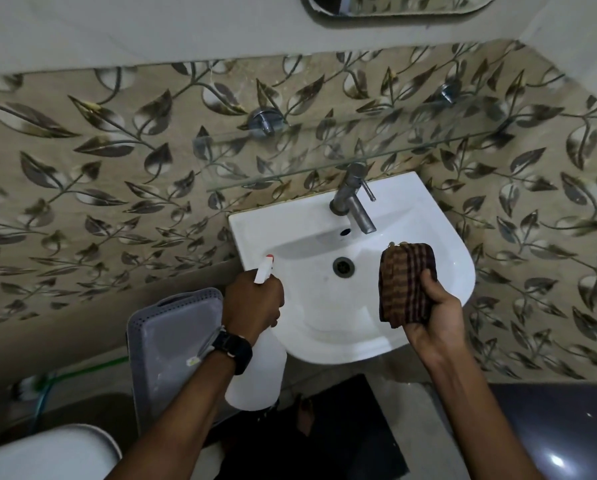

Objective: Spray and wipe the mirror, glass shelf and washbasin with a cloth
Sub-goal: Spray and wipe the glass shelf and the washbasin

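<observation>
1. Washbasin (439, 237), white, fixed to the leaf-pattern wall, low in the middle of the view, right under both hands.
2. Left hand (252, 303) wrapped tight around the neck of a white spray bottle (255, 372); nozzle tip pointing up and ahead, over the left rim of the bowl.
3. Right hand (432, 317) closed on a folded brown checked cloth (406, 282), held up over the right side of the bowl, not touching it.
4. Drain (343, 266) sitting between the two hands, a bit farther from the body; tap (354, 199) beyond it at the back.
5. Glass shelf (325, 157) stretched left to right above the tap, farther away than the basin.
6. Mirror (394, 5) higher again, only its bottom edge showing.
7. Probably the basin next: closest thing to both hands, just below them. Bowl needs the nozzle tipped down and right; cloth hand already nearer the bowl's middle for the wipe.
</observation>
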